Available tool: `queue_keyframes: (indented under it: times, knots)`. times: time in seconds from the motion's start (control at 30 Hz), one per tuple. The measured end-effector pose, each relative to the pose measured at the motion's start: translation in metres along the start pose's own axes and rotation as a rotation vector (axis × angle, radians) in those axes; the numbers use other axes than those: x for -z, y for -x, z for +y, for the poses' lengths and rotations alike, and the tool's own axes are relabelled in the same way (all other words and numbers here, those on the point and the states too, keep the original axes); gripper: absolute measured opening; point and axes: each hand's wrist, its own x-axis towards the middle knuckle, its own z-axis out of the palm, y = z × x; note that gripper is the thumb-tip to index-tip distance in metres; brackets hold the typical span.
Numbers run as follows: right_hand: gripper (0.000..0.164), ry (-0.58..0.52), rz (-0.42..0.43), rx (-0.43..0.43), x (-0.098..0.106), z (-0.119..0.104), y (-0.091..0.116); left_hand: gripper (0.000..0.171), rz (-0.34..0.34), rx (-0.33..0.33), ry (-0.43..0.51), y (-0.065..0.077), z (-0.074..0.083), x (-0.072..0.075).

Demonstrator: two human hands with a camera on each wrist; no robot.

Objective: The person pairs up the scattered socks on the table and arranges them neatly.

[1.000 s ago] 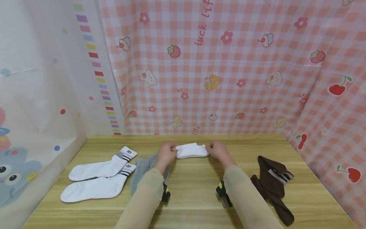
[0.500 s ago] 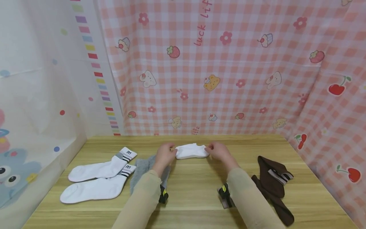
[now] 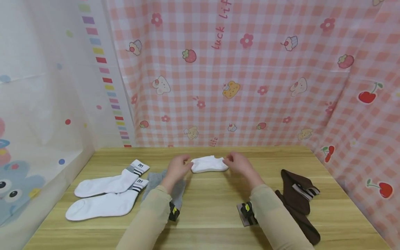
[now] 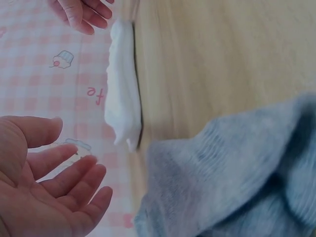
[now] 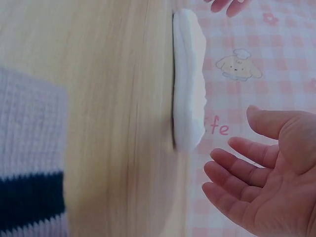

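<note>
A short white ankle sock [image 3: 208,164] lies flat near the table's back edge, between my two hands. In the left wrist view my left hand [image 4: 64,182] is beside one end of this sock, its fingers relaxed and apart from the fabric. My right hand [image 5: 266,173] is at the other end, palm turned up in the right wrist view, fingers loosely bent with nothing in them. Grey socks [image 3: 179,191] lie partly under my left forearm; their knit [image 4: 222,173] fills the lower right of the left wrist view.
Two long white socks with striped cuffs [image 3: 106,205] lie at the left. Brown socks [image 3: 298,194] with a striped cuff lie at the right. A pale ribbed knit with a dark band [image 5: 29,148] shows at the right wrist view's left edge. A checked curtain [image 3: 218,86] hangs behind the table.
Both hands have let go of the white sock's ends and moved slightly outward from it. The sock stays almost where it was. My left forearm has shifted a little left.
</note>
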Motion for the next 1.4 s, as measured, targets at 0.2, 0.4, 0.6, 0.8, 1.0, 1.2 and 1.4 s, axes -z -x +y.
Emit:
queue_keyframes:
  times: [0.2,0.4,0.6,0.8,1.0,1.2,1.4]
  knots:
    - [0.039,0.001,0.022,0.051,0.001,-0.006,0.003,0.035,-0.022,0.009,-0.012,0.001,0.001,0.010]
    - [0.039,-0.020,0.051,0.100,0.003,-0.019,0.012,0.036,-0.017,-0.014,-0.060,0.002,-0.001,0.021]
    - [0.035,0.030,0.088,0.219,0.002,-0.027,0.018,0.035,-0.003,-0.046,-0.086,0.007,-0.002,0.032]
    - [0.030,0.063,0.139,0.322,0.002,-0.034,0.025,0.037,0.008,-0.098,-0.123,0.011,-0.008,0.043]
    - [0.028,0.079,0.153,0.383,-0.002,-0.039,0.031,0.033,0.048,-0.143,-0.134,0.014,-0.012,0.052]
    - [0.026,0.074,0.129,0.423,-0.008,-0.049,0.038,0.030,0.088,-0.178,-0.169,0.015,-0.012,0.057]
    - [0.024,0.092,0.108,0.455,-0.017,-0.056,0.045,0.027,0.081,-0.233,-0.230,0.019,-0.016,0.059]
